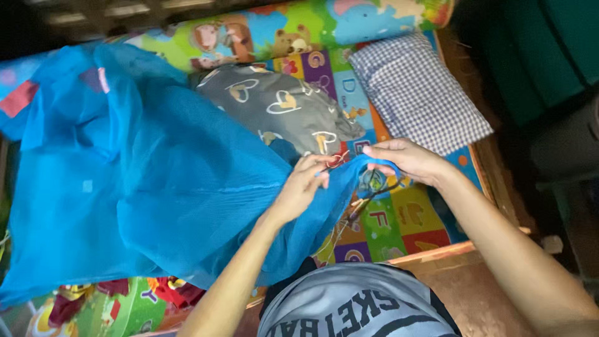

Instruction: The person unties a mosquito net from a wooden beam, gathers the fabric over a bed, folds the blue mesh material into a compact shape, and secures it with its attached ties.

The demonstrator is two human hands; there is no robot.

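A large blue mesh net [143,181] lies bunched across a colourful play mat [399,218]. My left hand [302,187] pinches an edge of the net near its corner. My right hand [405,159] grips the same corner a little to the right, fingers curled over the blue fabric. A thin dark cord [371,193] hangs from that corner between my hands. Both hands hold the net just above the mat.
A grey pillow with heart shapes [281,106] lies behind the net. A blue-and-white checked pillow [418,93] sits to the right. The mat's rolled far edge [281,31] runs along the back. A wooden frame edge [493,181] borders the right side.
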